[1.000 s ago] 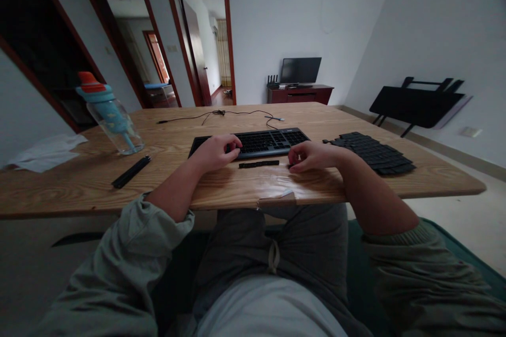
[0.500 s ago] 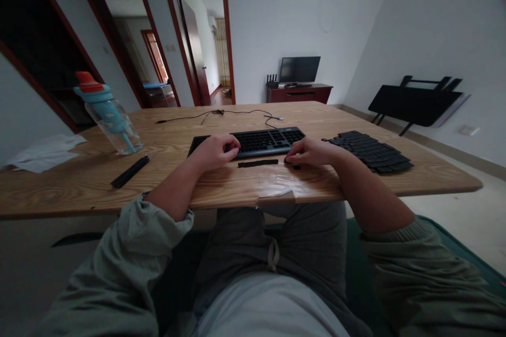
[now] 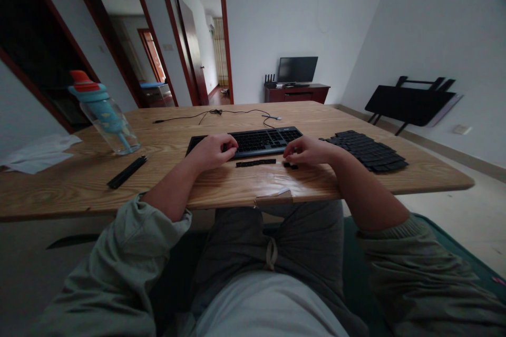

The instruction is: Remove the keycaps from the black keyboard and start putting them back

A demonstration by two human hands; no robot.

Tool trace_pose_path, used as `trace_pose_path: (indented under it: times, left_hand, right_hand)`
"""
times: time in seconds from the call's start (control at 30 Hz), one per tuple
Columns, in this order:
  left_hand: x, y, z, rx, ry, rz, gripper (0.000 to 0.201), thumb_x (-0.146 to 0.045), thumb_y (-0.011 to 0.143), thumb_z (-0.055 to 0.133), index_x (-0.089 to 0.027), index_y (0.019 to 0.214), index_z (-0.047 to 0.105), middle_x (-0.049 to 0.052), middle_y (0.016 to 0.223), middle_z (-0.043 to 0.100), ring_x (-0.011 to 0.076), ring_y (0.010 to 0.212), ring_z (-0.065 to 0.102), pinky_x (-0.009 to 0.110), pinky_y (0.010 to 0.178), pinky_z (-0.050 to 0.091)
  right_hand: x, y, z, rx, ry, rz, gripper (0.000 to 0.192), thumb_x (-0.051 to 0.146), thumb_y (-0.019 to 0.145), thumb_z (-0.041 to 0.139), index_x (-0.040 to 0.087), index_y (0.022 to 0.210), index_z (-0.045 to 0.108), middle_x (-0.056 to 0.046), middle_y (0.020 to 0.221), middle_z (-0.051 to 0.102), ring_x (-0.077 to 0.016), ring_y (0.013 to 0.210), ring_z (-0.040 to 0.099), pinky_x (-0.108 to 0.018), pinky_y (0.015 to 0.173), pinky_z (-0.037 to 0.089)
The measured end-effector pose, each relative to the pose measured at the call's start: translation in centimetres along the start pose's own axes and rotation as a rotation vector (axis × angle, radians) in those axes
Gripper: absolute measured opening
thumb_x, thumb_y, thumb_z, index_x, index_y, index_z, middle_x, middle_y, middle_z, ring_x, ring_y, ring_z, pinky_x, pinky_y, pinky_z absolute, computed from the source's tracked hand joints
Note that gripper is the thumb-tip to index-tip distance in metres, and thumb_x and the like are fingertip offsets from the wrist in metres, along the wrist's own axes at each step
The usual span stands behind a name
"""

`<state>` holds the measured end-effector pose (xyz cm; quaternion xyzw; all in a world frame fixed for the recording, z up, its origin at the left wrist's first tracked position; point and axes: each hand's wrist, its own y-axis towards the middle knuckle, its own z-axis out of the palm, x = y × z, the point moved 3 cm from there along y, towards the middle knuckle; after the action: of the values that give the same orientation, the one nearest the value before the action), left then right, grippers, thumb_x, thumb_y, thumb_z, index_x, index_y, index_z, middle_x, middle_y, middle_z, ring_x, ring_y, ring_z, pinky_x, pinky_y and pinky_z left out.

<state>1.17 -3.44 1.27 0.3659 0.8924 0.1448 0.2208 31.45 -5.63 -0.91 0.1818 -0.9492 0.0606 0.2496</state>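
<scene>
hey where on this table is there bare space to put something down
Bare wood lies between the water bottle and the keyboard, on the near left corner in front of the black bar, and beyond the cable at the far edge. It is crowded around the left hand, right hand, loose key strip and keycap pile.

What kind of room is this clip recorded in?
Most likely a sparsely furnished room in a home: a wooden table with a keyboard under both hands, a TV on a low cabinet, and doorways opening onto further rooms.
</scene>
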Motion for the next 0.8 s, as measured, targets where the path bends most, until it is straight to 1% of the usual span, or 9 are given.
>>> trace_pose_path:
  times: [0.1, 0.27, 0.5, 0.57, 0.63, 0.7, 0.77, 0.8]
  left_hand:
    - [0.0, 0.0, 0.0, -0.001, -0.004, 0.001, 0.023, -0.029, 0.084, 0.058, -0.016, 0.095, 0.073, 0.002, 0.080, 0.069, 0.0140, 0.068, 0.057, 0.027, 0.065, 0.042]
    - [0.0, 0.0, -0.1, 0.001, -0.004, -0.006, 0.023, -0.029, 0.084, 0.059, -0.016, 0.096, 0.074, 0.003, 0.080, 0.069, 0.0142, 0.069, 0.058, 0.027, 0.065, 0.042]
    - [0.2, 0.2, 0.2, -0.010, -0.014, 0.004, 0.021, -0.027, 0.083, 0.059, -0.016, 0.094, 0.073, 0.002, 0.078, 0.068, 0.0138, 0.067, 0.057, 0.027, 0.064, 0.042]
    - [0.3, 0.3, 0.0, -0.021, -0.011, 0.007, 0.020, -0.027, 0.083, 0.060, -0.016, 0.094, 0.073, 0.002, 0.078, 0.068, 0.0135, 0.067, 0.057, 0.026, 0.063, 0.042]
    - [-0.2, 0.0, -0.5, -0.054, -0.019, 0.031, 0.018, -0.025, 0.083, 0.061, -0.016, 0.093, 0.073, 0.001, 0.077, 0.068, 0.0130, 0.066, 0.056, 0.026, 0.062, 0.042]
    - [-1.7, -1.5, -1.2, -0.132, -0.060, 0.091, 0.015, -0.021, 0.083, 0.061, -0.016, 0.092, 0.071, 0.001, 0.077, 0.067, 0.0125, 0.065, 0.056, 0.025, 0.061, 0.042]
    - [-4.0, -4.7, -1.5, -0.255, -0.151, 0.190, 0.012, -0.018, 0.086, 0.058, -0.016, 0.092, 0.069, 0.002, 0.076, 0.067, 0.0123, 0.065, 0.057, 0.025, 0.060, 0.044]
    - [-5.2, -6.9, -1.3, -0.316, -0.200, 0.266, 0.012, -0.015, 0.085, 0.058, -0.017, 0.090, 0.068, 0.002, 0.076, 0.067, 0.0125, 0.065, 0.058, 0.025, 0.061, 0.046]
  right_hand:
    - [0.4, -0.1, 0.0, 0.042, -0.017, -0.021, 0.040, 0.051, 0.074, 0.067, 0.018, 0.095, 0.078, -0.005, 0.086, 0.074, -0.0171, 0.074, 0.060, -0.028, 0.067, 0.043]
    - [0.1, 0.0, 0.2, 0.081, -0.020, 0.020, 0.044, 0.055, 0.074, 0.067, 0.018, 0.095, 0.079, -0.004, 0.082, 0.073, -0.0166, 0.071, 0.058, -0.028, 0.064, 0.042]
    - [-0.4, 0.3, 0.3, 0.021, -0.056, 0.054, 0.042, 0.054, 0.078, 0.064, 0.019, 0.096, 0.078, -0.005, 0.083, 0.075, -0.0177, 0.072, 0.061, -0.029, 0.066, 0.043]
    - [-0.1, 0.3, 0.4, 0.001, -0.058, 0.072, 0.040, 0.051, 0.079, 0.064, 0.018, 0.097, 0.077, -0.005, 0.083, 0.074, -0.0178, 0.072, 0.061, -0.029, 0.066, 0.044]
    - [0.1, -0.2, 0.1, -0.027, -0.037, 0.057, 0.040, 0.051, 0.081, 0.063, 0.018, 0.099, 0.077, -0.006, 0.085, 0.074, -0.0179, 0.073, 0.062, -0.029, 0.067, 0.045]
    - [-0.3, -1.6, -0.9, -0.076, -0.021, 0.024, 0.043, 0.054, 0.082, 0.060, 0.019, 0.103, 0.076, -0.007, 0.090, 0.075, -0.0182, 0.076, 0.062, -0.029, 0.068, 0.046]
    - [-1.7, -4.0, -2.8, -0.149, -0.056, 0.032, 0.046, 0.057, 0.083, 0.059, 0.021, 0.105, 0.076, -0.008, 0.097, 0.075, -0.0188, 0.078, 0.063, -0.031, 0.070, 0.048]
    - [-2.8, -5.4, -4.0, -0.202, -0.099, 0.075, 0.047, 0.058, 0.083, 0.058, 0.021, 0.104, 0.077, -0.009, 0.097, 0.075, -0.0192, 0.078, 0.064, -0.031, 0.070, 0.048]
